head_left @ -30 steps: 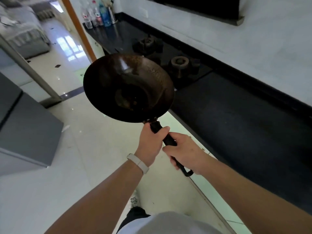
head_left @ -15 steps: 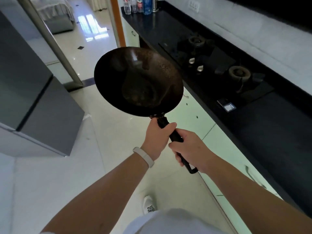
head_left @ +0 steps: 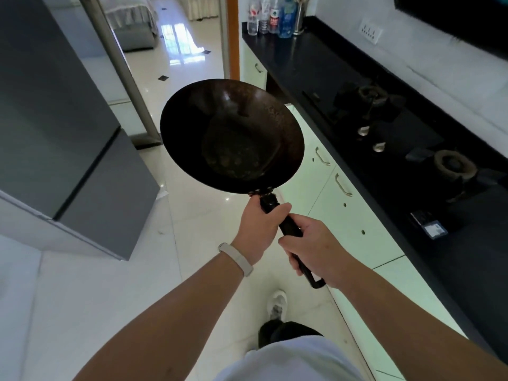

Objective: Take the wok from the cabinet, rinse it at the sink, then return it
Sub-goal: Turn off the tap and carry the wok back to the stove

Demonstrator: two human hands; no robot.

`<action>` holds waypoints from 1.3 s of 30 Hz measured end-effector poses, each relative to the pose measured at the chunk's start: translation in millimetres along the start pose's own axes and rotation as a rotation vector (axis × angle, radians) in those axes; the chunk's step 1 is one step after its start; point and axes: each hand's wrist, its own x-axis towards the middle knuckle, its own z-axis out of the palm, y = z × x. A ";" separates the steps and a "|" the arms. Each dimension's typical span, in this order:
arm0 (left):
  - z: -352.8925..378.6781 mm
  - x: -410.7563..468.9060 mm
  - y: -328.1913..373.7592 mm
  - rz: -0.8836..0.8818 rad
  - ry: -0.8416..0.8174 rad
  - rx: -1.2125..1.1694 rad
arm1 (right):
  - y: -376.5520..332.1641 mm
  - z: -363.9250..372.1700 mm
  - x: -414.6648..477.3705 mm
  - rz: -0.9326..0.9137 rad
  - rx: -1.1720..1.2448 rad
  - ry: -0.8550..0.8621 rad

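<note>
Standing in a narrow kitchen aisle, with the black counter [head_left: 310, 64] and its gas stove [head_left: 384, 119] along the right side, pale cabinet doors [head_left: 354, 215] under it, and a grey refrigerator [head_left: 68, 133] on the left. No sink visible in this view, so impossible to tell which way to carry. Held out in the air in front of the body, above the floor: the wok [head_left: 232, 136], bowl forward and to the left, tilted so that the dark inside faces the camera. Long axis along the black handle [head_left: 288, 229], from the bowl back and to the right toward the body. Left hand [head_left: 257, 232] wrapped closed around the handle close to the bowl, so nearer to the weight. Right hand [head_left: 316, 248] wrapped closed farther back, near the loop at the end. Probably a carrying step.
</note>
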 end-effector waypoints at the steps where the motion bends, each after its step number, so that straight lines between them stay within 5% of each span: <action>1: -3.2 10.5 0.4 -0.002 0.005 -0.005 | -2.5 -1.0 11.3 0.002 0.003 -0.012; 23: -60.9 296.2 102.4 0.011 0.198 -0.008 | -122.4 -46.3 324.0 -0.079 0.047 -0.261; 39: -225.5 475.2 126.2 -0.040 0.118 -0.113 | -197.1 66.8 523.2 -0.014 -0.034 -0.187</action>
